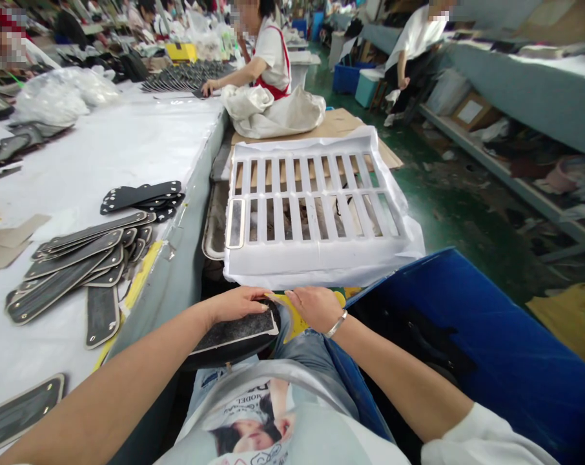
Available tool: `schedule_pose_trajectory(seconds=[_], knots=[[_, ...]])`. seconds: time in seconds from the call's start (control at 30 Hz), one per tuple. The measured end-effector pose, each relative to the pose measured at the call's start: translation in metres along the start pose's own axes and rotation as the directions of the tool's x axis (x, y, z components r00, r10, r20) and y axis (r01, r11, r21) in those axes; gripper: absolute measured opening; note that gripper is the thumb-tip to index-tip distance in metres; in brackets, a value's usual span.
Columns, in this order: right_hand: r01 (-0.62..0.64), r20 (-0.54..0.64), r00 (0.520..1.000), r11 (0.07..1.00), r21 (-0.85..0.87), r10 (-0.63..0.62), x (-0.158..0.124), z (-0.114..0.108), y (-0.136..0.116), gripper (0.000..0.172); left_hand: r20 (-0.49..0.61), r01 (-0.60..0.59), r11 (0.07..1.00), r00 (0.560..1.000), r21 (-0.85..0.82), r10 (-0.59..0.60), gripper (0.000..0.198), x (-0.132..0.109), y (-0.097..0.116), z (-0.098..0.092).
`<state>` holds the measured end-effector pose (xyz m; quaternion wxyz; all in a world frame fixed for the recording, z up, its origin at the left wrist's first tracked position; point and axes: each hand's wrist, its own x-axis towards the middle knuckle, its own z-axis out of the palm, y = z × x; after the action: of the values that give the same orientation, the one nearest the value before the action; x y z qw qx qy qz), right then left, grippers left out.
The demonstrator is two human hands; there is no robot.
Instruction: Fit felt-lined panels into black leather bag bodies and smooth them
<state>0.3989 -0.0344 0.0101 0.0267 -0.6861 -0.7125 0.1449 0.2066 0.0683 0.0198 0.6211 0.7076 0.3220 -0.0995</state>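
My left hand (239, 303) rests on a dark padded piece (237, 332) with a pale outline, its fingers curled over the far edge near my lap. Just right of it, my right hand (316, 309) is closed on a yellow sheet (296, 323) that lies over my jeans. Beyond both hands is a white slotted frame (283, 255), with one dark, cream-edged strip (236, 223) at its left end. Dark strips with pale edges (70, 278) are piled on the table to the left, beside several black strips (142, 197).
The white-covered table (142, 135) runs along the left. A blue bin (491, 342) stands at my right, holding dark items. A person in a red apron (276, 61) works ahead, near a cloth bundle (283, 116). Another person (413, 42) is farther right.
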Motion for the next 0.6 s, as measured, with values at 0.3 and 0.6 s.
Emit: schedule_pose_trajectory(seconds=[0.3, 0.6], knots=[[0.159, -0.006, 0.987, 0.981, -0.112, -0.160, 0.019, 0.000, -0.013, 0.049, -0.039, -0.039, 0.999, 0.999, -0.031, 0.038, 0.043, 0.002, 0.000, -0.004], [0.195, 0.019, 0.981, 0.966, -0.169, -0.194, 0.012, -0.004, -0.017, 0.046, -0.084, 0.055, 0.994, 0.995, 0.097, -0.047, 0.046, 0.001, 0.003, 0.008]])
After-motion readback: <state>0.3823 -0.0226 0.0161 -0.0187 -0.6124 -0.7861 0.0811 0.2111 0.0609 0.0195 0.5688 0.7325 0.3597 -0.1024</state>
